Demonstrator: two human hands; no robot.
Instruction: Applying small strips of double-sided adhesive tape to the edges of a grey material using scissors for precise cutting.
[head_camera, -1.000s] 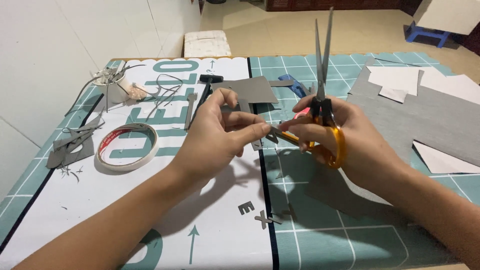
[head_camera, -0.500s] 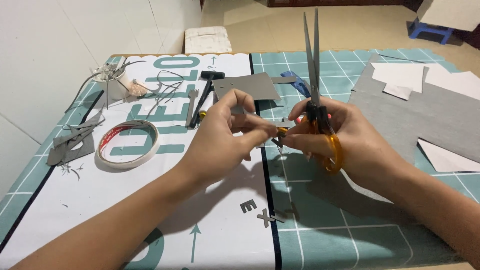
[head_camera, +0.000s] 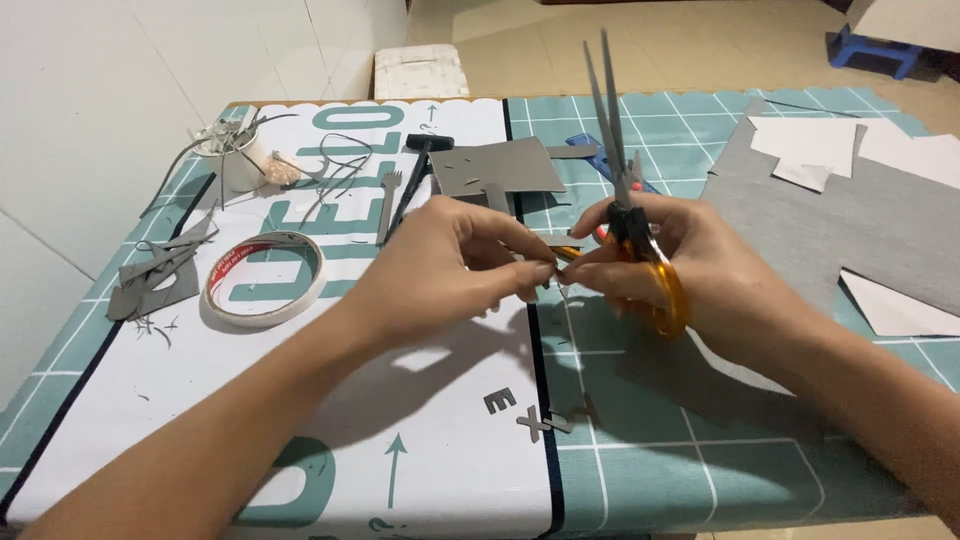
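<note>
Two hands at frame centre: your left hand (head_camera: 455, 265) is pinching a small grey scrap (head_camera: 543, 272), your right hand (head_camera: 690, 270) is gripping nearly-closed orange scissors (head_camera: 630, 215)—better turning the scrap, keeping blades steady.

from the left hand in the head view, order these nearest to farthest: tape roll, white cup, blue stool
1. Tape roll: just left of the left hand, on the mat.
2. White cup: far-left corner of the table.
3. Blue stool: on the floor, top right.
</note>
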